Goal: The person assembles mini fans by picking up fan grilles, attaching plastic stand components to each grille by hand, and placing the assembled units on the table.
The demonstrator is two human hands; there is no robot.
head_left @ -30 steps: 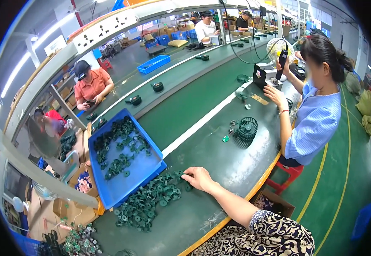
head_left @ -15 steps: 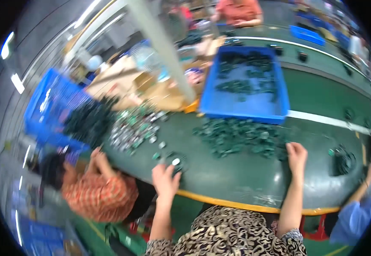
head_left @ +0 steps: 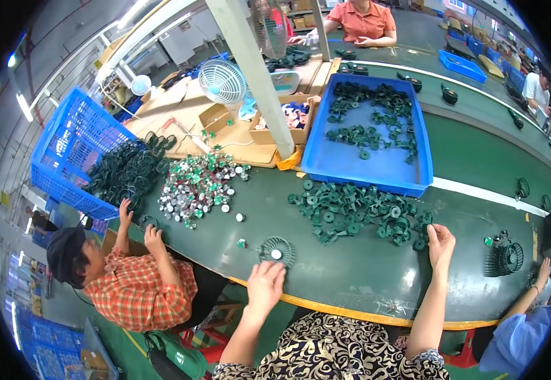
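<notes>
My left hand grips the near rim of a round green slatted cage on the table, its fingers bent over the edge. A white disc sits at the cage's middle. To the right, my right hand pinches at the edge of a pile of small dark green plastic parts. Its fingertips are on a green plastic part there, mostly hidden by them. A small green-and-silver piece lies left of the cage.
Beyond the pile stands a blue tray with more green parts. A heap of silver-and-green pieces and a tipped blue crate lie left, by a seated co-worker. Another slatted cage lies right, near another person's hand. A post rises behind.
My left hand and the slatted cage have moved a little right and toward me. My right hand stays by the pile's edge. The left co-worker's hands have moved apart.
</notes>
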